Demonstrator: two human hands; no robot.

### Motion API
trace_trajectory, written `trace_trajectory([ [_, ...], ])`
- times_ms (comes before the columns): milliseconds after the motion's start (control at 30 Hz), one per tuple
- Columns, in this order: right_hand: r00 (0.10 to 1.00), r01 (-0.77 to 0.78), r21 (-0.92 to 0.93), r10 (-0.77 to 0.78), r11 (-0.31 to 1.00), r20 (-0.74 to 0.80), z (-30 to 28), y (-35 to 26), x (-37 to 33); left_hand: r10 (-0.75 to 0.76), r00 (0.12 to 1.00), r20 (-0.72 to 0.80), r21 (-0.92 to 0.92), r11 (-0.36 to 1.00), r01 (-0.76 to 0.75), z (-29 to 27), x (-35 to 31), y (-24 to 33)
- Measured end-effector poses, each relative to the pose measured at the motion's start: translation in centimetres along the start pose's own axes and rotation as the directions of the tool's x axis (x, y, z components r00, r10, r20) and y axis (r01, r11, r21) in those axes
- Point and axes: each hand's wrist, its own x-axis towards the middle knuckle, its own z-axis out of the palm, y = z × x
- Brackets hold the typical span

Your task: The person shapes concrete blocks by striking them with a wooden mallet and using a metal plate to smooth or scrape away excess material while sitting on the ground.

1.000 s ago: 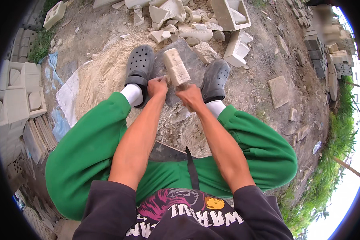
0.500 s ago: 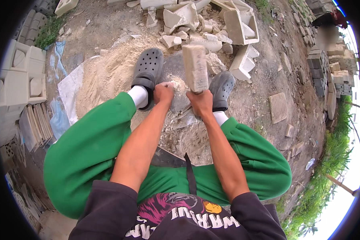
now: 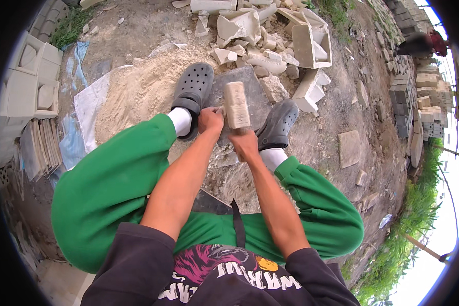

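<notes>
My right hand (image 3: pixel 244 144) is wrapped round the handle of a mallet with a dusty, pale, block-shaped head (image 3: pixel 236 104). The head is over a dark flat slab (image 3: pixel 251 86) on the ground between my shoes. Close by on the left, my left hand (image 3: pixel 210 120) is closed, its fingertips beside the mallet head. What those fingers pinch, if anything, is too small to make out. The mallet head hides part of the slab; whether it touches the slab, I cannot tell. My grey left clog (image 3: pixel 195 84) and right clog (image 3: pixel 280 125) flank the slab.
A heap of pale sandy crumbs (image 3: pixel 137 97) spreads left of my left clog over a white sheet (image 3: pixel 91 104). Broken pale blocks (image 3: pixel 239 25) pile up beyond the slab. Stacked blocks (image 3: pixel 46 76) stand far left. A flat stone (image 3: pixel 349 148) lies to the right; a person (image 3: pixel 418 45) is at far right.
My right hand and the mallet have moved left, bringing the head closer to my left hand. My left hand stays nearly in place. More of the slab's far part shows.
</notes>
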Motion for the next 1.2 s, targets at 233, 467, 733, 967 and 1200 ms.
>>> trace_trajectory([
  [233, 0.994, 0.105, 0.129, -0.103, 0.986, -0.024, -2.9, -3.0, -0.1, 0.014, 0.998, -0.062, 0.002, 1.0, -0.014, -0.8, -0.1, -1.3],
  [467, 0.998, 0.048, -0.293, -0.056, 0.955, -0.019, -2.1, -2.2, 0.0, -0.012, 0.999, -0.037, -0.027, 1.0, 0.011, -0.5, 0.5, -1.4],
  [733, 0.991, 0.13, 0.003, -0.13, 0.992, -0.039, -1.5, 0.6, -0.3, 0.016, 1.0, -0.01, 0.006, 1.0, -0.016, -0.2, -0.4, -0.1],
  [967, 0.995, 0.094, 0.051, -0.092, 0.994, -0.036, -1.1, 0.1, 0.2, 0.07, 0.998, -0.002, 0.045, 0.997, -0.07, -0.2, -0.1, -0.6],
  [1200, 0.99, 0.14, -0.298, -0.125, 0.944, 0.068, -3.9, -3.0, 0.5, 0.091, 0.994, -0.052, 0.056, 0.995, -0.088, -0.5, -0.3, -1.1],
])
